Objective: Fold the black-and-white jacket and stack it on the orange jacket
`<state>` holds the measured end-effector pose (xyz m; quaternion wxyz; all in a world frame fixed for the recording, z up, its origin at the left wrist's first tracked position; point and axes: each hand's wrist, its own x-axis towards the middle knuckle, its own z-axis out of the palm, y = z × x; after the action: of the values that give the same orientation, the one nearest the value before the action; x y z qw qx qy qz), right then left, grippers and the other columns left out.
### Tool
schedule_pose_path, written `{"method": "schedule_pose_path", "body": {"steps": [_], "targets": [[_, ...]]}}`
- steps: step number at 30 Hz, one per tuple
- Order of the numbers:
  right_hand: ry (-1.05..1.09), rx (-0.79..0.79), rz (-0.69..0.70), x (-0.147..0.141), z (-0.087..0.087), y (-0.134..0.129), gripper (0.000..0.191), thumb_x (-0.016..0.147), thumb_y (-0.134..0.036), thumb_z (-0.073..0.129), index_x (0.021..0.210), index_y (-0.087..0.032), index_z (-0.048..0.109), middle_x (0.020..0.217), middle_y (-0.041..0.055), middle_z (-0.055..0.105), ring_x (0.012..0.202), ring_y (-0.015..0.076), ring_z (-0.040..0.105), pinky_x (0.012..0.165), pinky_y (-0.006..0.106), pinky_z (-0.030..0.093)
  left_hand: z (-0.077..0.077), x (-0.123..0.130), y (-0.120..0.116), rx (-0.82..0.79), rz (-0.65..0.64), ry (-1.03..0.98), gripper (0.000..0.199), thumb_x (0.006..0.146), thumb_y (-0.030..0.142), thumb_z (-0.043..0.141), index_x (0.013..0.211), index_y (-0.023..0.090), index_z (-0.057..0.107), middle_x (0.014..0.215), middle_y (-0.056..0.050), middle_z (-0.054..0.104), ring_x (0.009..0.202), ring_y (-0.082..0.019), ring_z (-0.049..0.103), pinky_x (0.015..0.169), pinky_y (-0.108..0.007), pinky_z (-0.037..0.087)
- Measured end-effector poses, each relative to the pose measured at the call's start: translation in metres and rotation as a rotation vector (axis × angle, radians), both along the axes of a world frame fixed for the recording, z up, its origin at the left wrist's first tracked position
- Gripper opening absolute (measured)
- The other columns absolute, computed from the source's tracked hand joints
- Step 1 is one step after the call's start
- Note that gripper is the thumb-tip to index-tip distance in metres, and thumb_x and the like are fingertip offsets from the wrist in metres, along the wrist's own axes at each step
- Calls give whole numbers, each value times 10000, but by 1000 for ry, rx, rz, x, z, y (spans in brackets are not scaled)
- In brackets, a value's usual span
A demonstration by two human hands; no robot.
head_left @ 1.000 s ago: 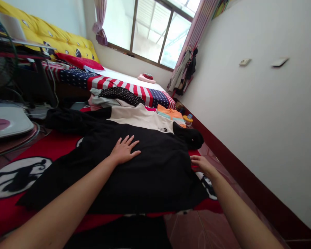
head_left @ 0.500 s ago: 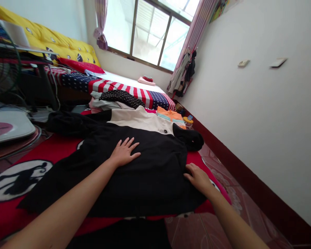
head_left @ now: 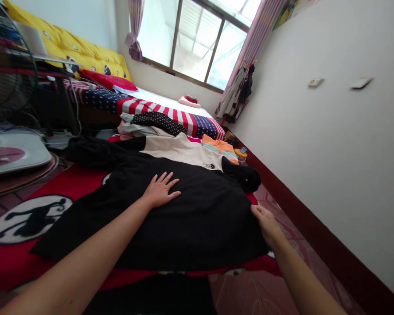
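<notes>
A black sweatshirt [head_left: 197, 218] with a cream yoke and a small chest logo lies spread out in front of me, its collar pointing away. My left hand [head_left: 160, 190] rests flat on its middle, fingers spread. At the right side edge of the garment, my right hand [head_left: 265, 221] pinches the fabric between thumb and fingers. Both sleeves are bunched and lie out to the sides. Under the sweatshirt is a red blanket [head_left: 62, 181] with black figures in white circles.
Folded clothes [head_left: 157, 124] and an orange striped garment [head_left: 218, 146] lie beyond the collar. A bed [head_left: 174, 114] stands at the back, below the window. On the left is a fan base [head_left: 16, 151] with cables; a white wall [head_left: 331, 144] rises at the right.
My right hand has moved outward to the right, drawing the sweatshirt's side edge with it so the fabric there is flatter and wider. My left hand stays flat on the garment.
</notes>
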<state>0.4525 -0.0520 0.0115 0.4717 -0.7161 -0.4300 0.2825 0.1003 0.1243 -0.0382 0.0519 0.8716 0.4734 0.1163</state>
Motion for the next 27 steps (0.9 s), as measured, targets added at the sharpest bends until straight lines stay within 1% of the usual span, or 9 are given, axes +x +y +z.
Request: {"method": "schedule_pose_path", "body": {"steps": [3, 6, 9, 13, 18, 20, 24, 25, 27], "targets": [[317, -46, -108, 0, -5, -4, 300, 680, -500, 670, 745, -214, 605, 714, 74, 701, 789, 256, 681, 738, 358, 533, 0, 0, 0, -5, 0, 3, 698, 875, 698, 296, 1455, 314, 353, 1577, -50, 207, 1450, -293, 155, 1141, -526, 107], [423, -173, -103, -5, -8, -13, 323, 720, -525, 641, 753, -204, 627, 758, 111, 724, 845, 282, 700, 758, 381, 552, 0, 0, 0, -9, -2, 0, 696, 878, 695, 296, 1456, 312, 351, 1577, -50, 206, 1450, -292, 156, 1140, -527, 112], [316, -264, 40, -8, -5, -24, 421, 724, -592, 629, 852, -192, 661, 902, 117, 735, 923, 284, 691, 793, 372, 549, 0, 0, 0, -3, -4, 2, 693, 879, 691, 299, 1455, 310, 354, 1577, -54, 207, 1449, -292, 162, 1139, -528, 115], [64, -233, 155, -5, 4, -35, 454, 557, -434, 822, 909, -184, 681, 957, 95, 735, 939, 286, 677, 823, 351, 535, -1, 0, 0, 2, -3, 1, 696, 878, 693, 291, 1457, 312, 349, 1575, -54, 215, 1450, -293, 158, 1137, -528, 120], [336, -139, 74, -2, 8, -39, 407, 635, -429, 767, 954, -191, 680, 939, 102, 733, 883, 271, 697, 825, 363, 539, 0, 1, 0, 2, 0, 6, 696, 877, 692, 293, 1456, 311, 353, 1575, -51, 215, 1450, -289, 159, 1139, -522, 114], [335, -176, 94, 0, 5, -40, 395, 618, -420, 769, 928, -190, 680, 919, 94, 734, 872, 269, 697, 815, 363, 539, 0, 0, 0, 0, 2, 4, 695, 877, 691, 295, 1454, 309, 358, 1575, -51, 215, 1449, -290, 162, 1140, -523, 110], [40, -439, 304, 15, 2, -39, 319, 546, -402, 793, 751, -183, 684, 788, 61, 728, 832, 280, 680, 771, 366, 528, 0, 0, 0, -6, -4, -5, 705, 870, 702, 295, 1452, 311, 361, 1575, -51, 213, 1448, -292, 164, 1140, -525, 111], [-100, -486, 296, 19, 6, -36, 283, 540, -402, 796, 678, -188, 672, 726, 58, 715, 800, 281, 674, 744, 362, 521, 0, -1, 0, -5, -7, -7, 717, 863, 712, 297, 1453, 309, 360, 1575, -55, 212, 1448, -294, 163, 1138, -529, 112], [-416, -484, 156, 21, 16, -26, 251, 552, -399, 798, 584, -204, 644, 651, 60, 681, 761, 282, 660, 708, 355, 500, -1, -1, 1, -3, -13, -12, 752, 844, 738, 304, 1455, 303, 357, 1575, -65, 210, 1448, -300, 158, 1136, -536, 110]]}}
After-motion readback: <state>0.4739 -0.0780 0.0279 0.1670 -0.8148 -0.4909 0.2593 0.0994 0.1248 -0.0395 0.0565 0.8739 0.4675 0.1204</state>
